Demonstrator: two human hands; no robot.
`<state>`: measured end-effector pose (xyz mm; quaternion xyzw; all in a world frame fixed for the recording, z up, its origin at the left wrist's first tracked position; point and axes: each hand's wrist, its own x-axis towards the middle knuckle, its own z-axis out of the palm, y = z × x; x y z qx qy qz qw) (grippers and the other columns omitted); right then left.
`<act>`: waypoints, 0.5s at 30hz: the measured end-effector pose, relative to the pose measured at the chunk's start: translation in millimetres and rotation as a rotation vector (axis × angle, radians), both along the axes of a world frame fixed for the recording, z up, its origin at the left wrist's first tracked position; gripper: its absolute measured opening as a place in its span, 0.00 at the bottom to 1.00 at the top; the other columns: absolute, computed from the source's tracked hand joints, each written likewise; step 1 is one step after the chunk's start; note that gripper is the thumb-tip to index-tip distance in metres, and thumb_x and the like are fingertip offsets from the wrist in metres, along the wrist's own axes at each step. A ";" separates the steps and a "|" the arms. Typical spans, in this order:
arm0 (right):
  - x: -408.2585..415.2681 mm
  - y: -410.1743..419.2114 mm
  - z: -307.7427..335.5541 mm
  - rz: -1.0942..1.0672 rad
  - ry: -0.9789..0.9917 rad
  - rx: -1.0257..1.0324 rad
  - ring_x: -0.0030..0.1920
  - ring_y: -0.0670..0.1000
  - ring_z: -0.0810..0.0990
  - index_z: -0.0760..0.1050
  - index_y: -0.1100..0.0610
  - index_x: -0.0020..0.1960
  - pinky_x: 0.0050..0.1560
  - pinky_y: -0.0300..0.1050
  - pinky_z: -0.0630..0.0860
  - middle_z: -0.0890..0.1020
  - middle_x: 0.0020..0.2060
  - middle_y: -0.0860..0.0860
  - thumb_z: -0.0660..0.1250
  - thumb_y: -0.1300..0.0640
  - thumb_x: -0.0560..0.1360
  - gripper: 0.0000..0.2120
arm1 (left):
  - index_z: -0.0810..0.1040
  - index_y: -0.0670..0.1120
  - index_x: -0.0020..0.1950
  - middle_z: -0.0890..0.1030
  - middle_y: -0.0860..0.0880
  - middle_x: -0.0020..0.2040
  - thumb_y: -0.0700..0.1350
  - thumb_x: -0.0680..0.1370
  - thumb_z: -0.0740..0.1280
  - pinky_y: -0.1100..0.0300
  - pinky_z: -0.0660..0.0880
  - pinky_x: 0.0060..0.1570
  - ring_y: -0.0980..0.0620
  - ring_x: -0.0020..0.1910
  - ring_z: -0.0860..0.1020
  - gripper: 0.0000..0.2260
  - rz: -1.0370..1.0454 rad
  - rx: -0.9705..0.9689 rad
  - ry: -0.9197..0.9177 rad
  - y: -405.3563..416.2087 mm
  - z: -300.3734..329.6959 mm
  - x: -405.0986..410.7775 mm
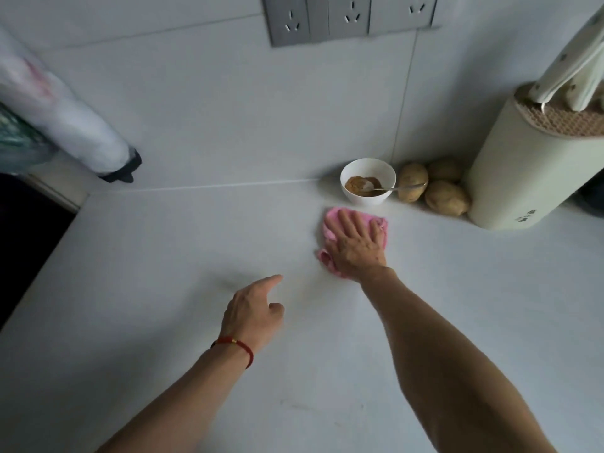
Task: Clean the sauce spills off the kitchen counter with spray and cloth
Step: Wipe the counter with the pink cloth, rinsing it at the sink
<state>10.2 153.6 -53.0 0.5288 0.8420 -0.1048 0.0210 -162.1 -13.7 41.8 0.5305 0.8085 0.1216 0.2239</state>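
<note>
Cloth (376,223) — pink, bunched flat on the table (163,256), just in front of the bowl (367,181) and pinned under the right hand (356,243). That hand lies palm down with fingers spread and straight; it presses the cloth, not curled round it, so its grip is open. The left hand (255,308) hovers near the table well to the left, index finger out and the other fingers loosely curled, holding nothing.

The cloth looks soft, light and limp. It should slide easily on the smooth top and fold under pressure, so a flat palm over its middle seems the best hold for wiping; to lift it, pinching a loose edge by the wrist or fingertips would do. Crumpled as it is, it has no clear front — its longer side runs roughly from the near left corner toward the far right, along the line of the forearm.

No sauce spill shows plainly on the table around it, and no spray bottle is in view.

Outward: the bowl holds brown sauce and a spoon (402,188), its handle pointing right toward three potatoes (446,197). Beyond them stands a knife block (523,165). Wall sockets (349,18) sit above, and a plastic bag (65,116) hangs at far left.
</note>
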 end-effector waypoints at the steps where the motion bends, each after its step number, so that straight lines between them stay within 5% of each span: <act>1: -30.4 -11.9 3.3 0.102 0.002 -0.013 0.84 0.60 0.42 0.48 0.44 0.84 0.79 0.71 0.42 0.46 0.85 0.53 0.46 0.30 0.78 0.38 | 0.77 0.54 0.69 0.82 0.49 0.63 0.40 0.75 0.66 0.56 0.76 0.61 0.45 0.59 0.80 0.23 -0.010 0.030 0.020 0.4 -0.5 -4.5; 4: -83.9 -78.4 15.5 0.388 0.012 -0.097 0.84 0.57 0.40 0.47 0.46 0.85 0.80 0.70 0.40 0.45 0.85 0.51 0.60 0.35 0.80 0.40 | 0.81 0.48 0.48 0.83 0.46 0.49 0.36 0.72 0.68 0.53 0.76 0.49 0.42 0.50 0.81 0.09 -0.028 0.169 0.068 4.0 0.1 -16.5; 7: -38.3 -123.7 10.2 0.405 0.152 -0.148 0.84 0.54 0.47 0.56 0.47 0.84 0.81 0.65 0.43 0.52 0.85 0.49 0.54 0.37 0.82 0.33 | 0.76 0.47 0.42 0.79 0.47 0.45 0.33 0.71 0.66 0.54 0.73 0.44 0.43 0.44 0.78 0.09 -0.047 0.151 0.015 -3.2 4.2 -6.7; 10: 62.1 -123.3 5.9 0.083 0.192 -0.121 0.84 0.53 0.51 0.57 0.43 0.83 0.81 0.61 0.47 0.55 0.84 0.47 0.43 0.33 0.79 0.35 | 0.77 0.48 0.46 0.80 0.49 0.49 0.32 0.72 0.65 0.58 0.72 0.45 0.50 0.44 0.79 0.11 -0.121 0.055 -0.185 -22.0 3.9 8.0; 15: 182.5 -146.2 -3.3 -0.461 0.102 -0.047 0.84 0.58 0.49 0.56 0.43 0.84 0.80 0.68 0.50 0.52 0.84 0.50 0.43 0.31 0.78 0.37 | 0.78 0.51 0.47 0.81 0.52 0.50 0.33 0.73 0.63 0.58 0.75 0.47 0.56 0.45 0.80 0.13 -0.157 0.012 -0.283 -46.7 7.7 10.8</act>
